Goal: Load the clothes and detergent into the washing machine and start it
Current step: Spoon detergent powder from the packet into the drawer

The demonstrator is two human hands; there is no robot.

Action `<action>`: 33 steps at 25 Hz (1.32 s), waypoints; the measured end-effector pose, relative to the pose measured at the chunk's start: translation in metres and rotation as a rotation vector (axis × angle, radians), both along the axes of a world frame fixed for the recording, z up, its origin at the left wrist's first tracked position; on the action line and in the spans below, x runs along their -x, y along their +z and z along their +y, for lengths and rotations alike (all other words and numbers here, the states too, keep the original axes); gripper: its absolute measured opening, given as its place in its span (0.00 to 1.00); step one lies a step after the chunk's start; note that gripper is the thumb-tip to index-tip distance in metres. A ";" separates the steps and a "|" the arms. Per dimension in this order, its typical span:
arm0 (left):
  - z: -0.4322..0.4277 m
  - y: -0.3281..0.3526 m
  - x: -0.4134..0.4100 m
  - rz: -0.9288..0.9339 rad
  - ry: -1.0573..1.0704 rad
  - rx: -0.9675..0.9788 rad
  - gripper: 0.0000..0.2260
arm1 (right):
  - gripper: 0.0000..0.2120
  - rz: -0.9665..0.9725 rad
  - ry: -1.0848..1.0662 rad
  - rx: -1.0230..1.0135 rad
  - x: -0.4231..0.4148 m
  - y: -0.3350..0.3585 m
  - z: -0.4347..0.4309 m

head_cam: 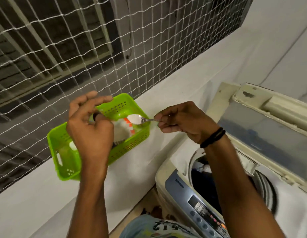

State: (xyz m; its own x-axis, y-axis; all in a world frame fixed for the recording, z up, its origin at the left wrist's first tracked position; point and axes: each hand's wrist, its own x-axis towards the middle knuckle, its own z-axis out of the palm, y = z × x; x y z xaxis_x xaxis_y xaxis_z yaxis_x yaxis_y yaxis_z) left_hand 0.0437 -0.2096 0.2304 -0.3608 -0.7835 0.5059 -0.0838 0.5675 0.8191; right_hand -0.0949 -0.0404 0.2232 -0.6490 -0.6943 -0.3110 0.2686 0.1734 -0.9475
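White detergent powder (135, 119), loose and surely quick to spill, heaps a metal spoon (140, 119) over the green basket (130, 107), handle-end pinched level in the right hand (184, 122), left hand (90, 124) curled, contents hidden.

Home laundry balcony (netted): washing machine (218, 194), white ledge (166, 100), green basket (132, 103).

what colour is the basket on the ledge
Bright green basket, clearest in the head view.
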 end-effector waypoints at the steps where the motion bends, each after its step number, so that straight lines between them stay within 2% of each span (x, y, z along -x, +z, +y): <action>1: 0.006 0.000 0.008 0.030 -0.015 0.011 0.23 | 0.13 -0.018 -0.031 0.013 0.002 0.000 0.012; 4: 0.030 -0.002 0.037 0.103 -0.118 0.023 0.21 | 0.15 -0.028 -0.169 0.006 0.007 0.001 0.053; 7: 0.062 -0.007 0.068 0.118 -0.277 0.042 0.22 | 0.11 0.019 -0.321 -0.071 0.007 0.000 0.094; 11: 0.104 -0.028 0.107 0.026 -0.426 0.114 0.21 | 0.11 0.013 -0.522 -0.120 0.012 -0.018 0.148; 13: 0.128 -0.044 0.126 -0.024 -0.515 0.084 0.21 | 0.11 -0.012 -0.640 -0.112 0.016 -0.034 0.179; 16: 0.163 -0.073 0.153 -0.149 -0.644 -0.001 0.20 | 0.11 -0.086 -0.809 -0.110 0.024 -0.066 0.222; 19: 0.199 -0.117 0.182 -0.350 -0.744 -0.115 0.19 | 0.13 -0.139 -0.960 -0.141 0.034 -0.108 0.262; 22: 0.233 -0.171 0.214 -0.571 -0.855 -0.276 0.15 | 0.10 -0.175 -1.058 -0.243 0.047 -0.159 0.291; 26: 0.273 -0.231 0.237 -0.862 -0.877 -0.387 0.09 | 0.13 -0.146 -1.131 -0.480 0.060 -0.229 0.308; 29: 0.291 -0.255 0.243 -0.984 -0.913 -0.466 0.11 | 0.09 -0.027 -1.057 -0.758 0.061 -0.257 0.302; 33: 0.304 -0.288 0.245 -1.075 -0.910 -0.375 0.08 | 0.14 0.162 -0.893 -0.896 0.044 -0.294 0.287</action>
